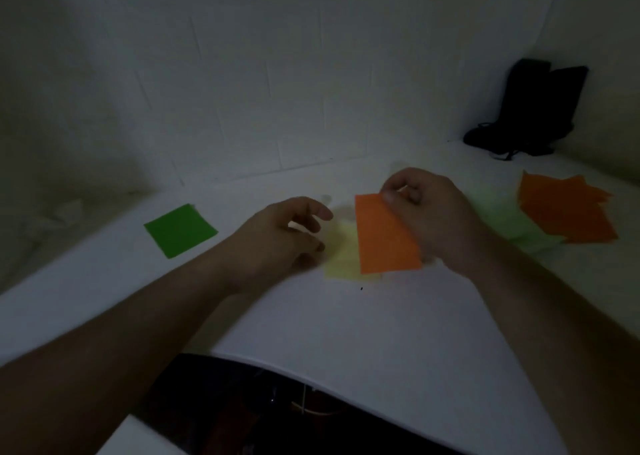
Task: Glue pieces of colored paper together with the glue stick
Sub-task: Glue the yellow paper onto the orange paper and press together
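My right hand (426, 212) pinches the top right corner of an orange paper sheet (384, 236), which hangs over a pale yellow sheet (341, 255) lying on the white table (346, 333). My left hand (284, 236) hovers at the yellow sheet's left edge with loosely curled fingers that hold nothing I can see. A faint translucent cylinder, perhaps the glue stick (325, 200), stands just behind my left fingers. It is too dim to be sure.
A bright green square (180, 230) lies at the left. A pile of orange sheets (568, 208) and pale green sheets (509, 219) lies at the right. A black object with cords (530, 108) stands in the back right corner by the tiled wall.
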### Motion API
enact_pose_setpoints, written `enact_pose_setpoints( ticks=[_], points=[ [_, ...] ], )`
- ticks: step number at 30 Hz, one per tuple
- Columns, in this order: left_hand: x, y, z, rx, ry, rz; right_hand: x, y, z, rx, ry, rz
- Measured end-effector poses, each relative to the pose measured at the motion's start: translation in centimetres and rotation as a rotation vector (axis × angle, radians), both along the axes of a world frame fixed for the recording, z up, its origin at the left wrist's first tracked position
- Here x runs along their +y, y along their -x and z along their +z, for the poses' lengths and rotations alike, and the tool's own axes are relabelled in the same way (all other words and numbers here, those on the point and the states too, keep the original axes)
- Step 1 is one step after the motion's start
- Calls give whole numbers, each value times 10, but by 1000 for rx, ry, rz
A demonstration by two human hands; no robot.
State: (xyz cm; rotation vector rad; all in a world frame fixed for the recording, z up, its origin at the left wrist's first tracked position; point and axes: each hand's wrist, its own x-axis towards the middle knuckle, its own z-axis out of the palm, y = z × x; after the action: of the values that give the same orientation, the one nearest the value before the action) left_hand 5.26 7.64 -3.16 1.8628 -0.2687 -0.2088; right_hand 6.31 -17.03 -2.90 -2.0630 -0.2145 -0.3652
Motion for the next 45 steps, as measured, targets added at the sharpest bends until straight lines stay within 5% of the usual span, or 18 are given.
enact_pose_setpoints(
  ticks=[4, 8, 15, 22, 29, 33, 39, 45],
  points=[
    [-14, -30, 1, -310, -449, -17, -4, -1, -3, 81, 22, 83],
    [-38, -48, -4, -335, -558, -123, -16, -2, -2, 69, -7, 75],
    [-24, -38, -5, -217, -420, -182, -14, -5, -3, 52, -59, 49],
    [-11, -20, 4, -47, -7, -73, 21, 4, -15, 22, -12, 89],
    [3, 3, -6, -225, 4, -249, 30, 10, -16, -26, -50, 74],
    [5, 10, -15, -195, 28, -111, 31, 15, -16, 25, -56, 102],
    [4, 15, -21, -140, 251, -6, 14, 33, 7, 290, -127, 426],
    [1, 19, -19, -251, 102, -124, 4, 42, -14, 256, -52, 405]
  ],
)
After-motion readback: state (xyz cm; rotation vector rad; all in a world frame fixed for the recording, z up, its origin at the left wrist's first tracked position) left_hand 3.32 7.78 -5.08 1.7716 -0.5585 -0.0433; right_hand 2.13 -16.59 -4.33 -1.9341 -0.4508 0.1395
